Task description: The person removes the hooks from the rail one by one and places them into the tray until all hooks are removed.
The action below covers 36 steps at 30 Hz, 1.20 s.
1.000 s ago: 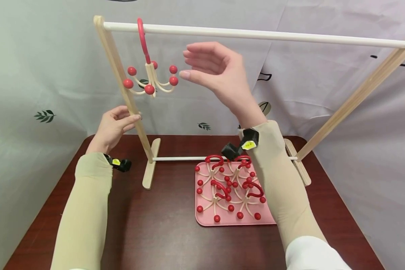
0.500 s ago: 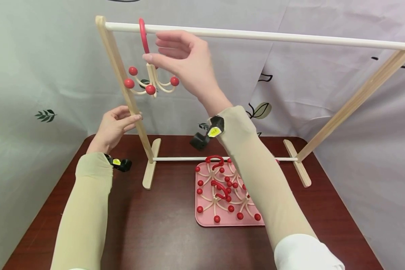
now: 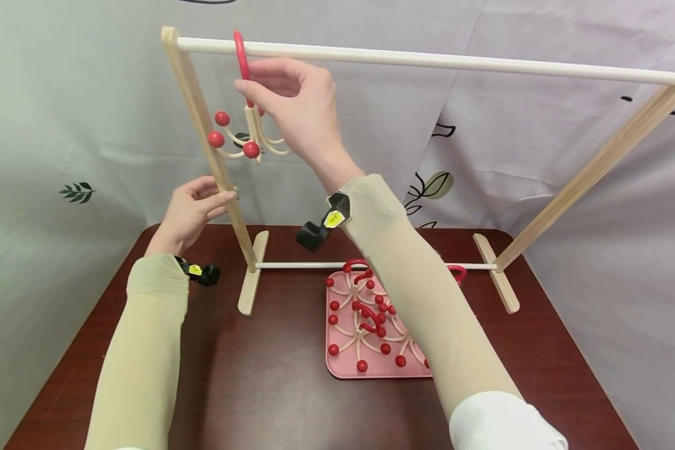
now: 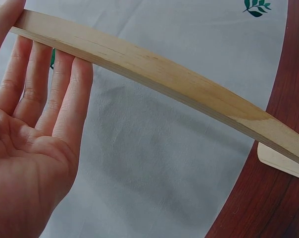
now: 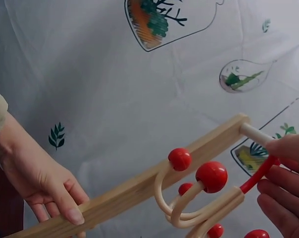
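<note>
A wooden hanger (image 3: 251,128) with curved, red-ball-tipped arms hangs by its red hook (image 3: 240,53) from the white top rod (image 3: 427,60) of a stand. My right hand (image 3: 300,100) pinches that hook below the rod, thumb in front and fingers behind; the hand covers part of the hanger. In the right wrist view the thumb lies over the red hook (image 5: 256,176). My left hand (image 3: 188,209) pinches the stand's left wooden post (image 3: 216,162) between thumb and fingers. The left wrist view shows its fingertips against the edge of the post (image 4: 154,64).
Several similar hangers (image 3: 360,331) lie on a pink tray (image 3: 337,372) on the dark red table (image 3: 259,375), partly behind my right forearm. The stand's right post (image 3: 590,175) leans outward to the right. A lower white rod (image 3: 298,265) joins its feet behind the tray.
My right hand has moved left from beside the hanger to its red hook, and the thumb and fingers have closed on it. The left hand stays on the post.
</note>
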Available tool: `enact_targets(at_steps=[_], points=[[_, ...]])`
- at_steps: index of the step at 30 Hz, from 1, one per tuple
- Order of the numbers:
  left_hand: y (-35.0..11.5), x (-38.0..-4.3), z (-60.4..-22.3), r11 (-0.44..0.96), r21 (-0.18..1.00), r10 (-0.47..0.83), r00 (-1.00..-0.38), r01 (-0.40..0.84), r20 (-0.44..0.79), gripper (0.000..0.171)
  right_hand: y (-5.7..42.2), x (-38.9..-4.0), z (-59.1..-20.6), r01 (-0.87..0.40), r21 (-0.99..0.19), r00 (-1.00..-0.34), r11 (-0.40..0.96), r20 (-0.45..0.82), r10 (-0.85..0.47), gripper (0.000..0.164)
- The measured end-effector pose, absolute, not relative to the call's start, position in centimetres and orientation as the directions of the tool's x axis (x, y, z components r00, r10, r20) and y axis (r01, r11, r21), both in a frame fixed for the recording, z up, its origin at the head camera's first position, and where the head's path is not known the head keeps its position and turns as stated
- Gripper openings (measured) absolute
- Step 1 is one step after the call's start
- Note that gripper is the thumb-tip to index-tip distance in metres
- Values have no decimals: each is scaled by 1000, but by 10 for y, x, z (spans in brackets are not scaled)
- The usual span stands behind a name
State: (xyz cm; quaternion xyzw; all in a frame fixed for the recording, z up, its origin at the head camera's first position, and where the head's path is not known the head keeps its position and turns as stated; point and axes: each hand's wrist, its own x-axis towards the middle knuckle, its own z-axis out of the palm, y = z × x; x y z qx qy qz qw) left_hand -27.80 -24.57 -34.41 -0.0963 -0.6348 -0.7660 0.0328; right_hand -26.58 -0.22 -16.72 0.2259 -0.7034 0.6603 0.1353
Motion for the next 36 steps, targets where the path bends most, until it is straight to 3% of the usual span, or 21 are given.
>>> enact_targets(at_steps=[9, 17, 36], points=[[-246, -278, -344, -204, 963, 79, -978, 175, 194, 17, 1, -263, -169, -523, -851, -850, 45, 517, -97, 20], [-245, -278, -344, -219, 961, 76, -980, 166, 186, 16, 6, -247, -160, -550, -834, -834, -47, 552, -19, 17], [-243, -279, -342, -252, 955, 82, -980, 157, 183, 18, 62, -224, -160, -630, -771, -775, -96, 632, 14, 13]])
